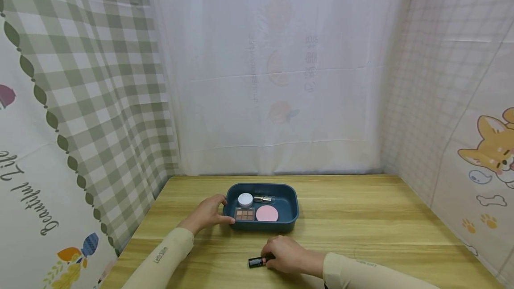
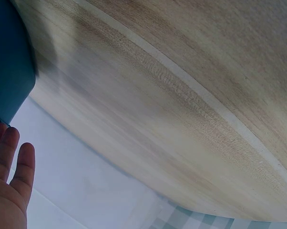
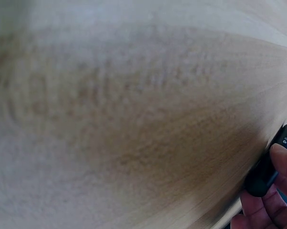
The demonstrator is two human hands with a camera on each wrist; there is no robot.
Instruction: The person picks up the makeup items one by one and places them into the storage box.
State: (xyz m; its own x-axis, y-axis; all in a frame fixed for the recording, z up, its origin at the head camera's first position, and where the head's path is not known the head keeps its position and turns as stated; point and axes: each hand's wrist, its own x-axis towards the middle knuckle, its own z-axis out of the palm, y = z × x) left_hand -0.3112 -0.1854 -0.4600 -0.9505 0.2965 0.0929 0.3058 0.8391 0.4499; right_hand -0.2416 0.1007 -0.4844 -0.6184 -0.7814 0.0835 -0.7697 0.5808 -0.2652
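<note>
A dark blue box [image 1: 290, 225] with rounded corners stands on the wooden table. Inside it sit a white round jar [image 1: 245, 199], a tube with gold and clear parts [image 1: 264, 199], an eyeshadow palette [image 1: 244, 214] and a pink round disc [image 1: 267, 213]. At the box's left end, my left hand [image 1: 210, 213] touches the rim with thumb and fingertips; in the left wrist view its fingers [image 2: 23, 171] look fairly straight. In front of the box, my right hand [image 1: 287, 254] pinches a black lipstick tube [image 1: 255, 262] with a pinkish band. Whether the tube touches the table is unclear.
The wooden table [image 1: 345, 217] extends to both sides of the box. White cloth [image 1: 225, 101] hangs behind it, a green checked curtain [image 1: 116, 70] on the left and a printed curtain [image 1: 453, 146] on the right.
</note>
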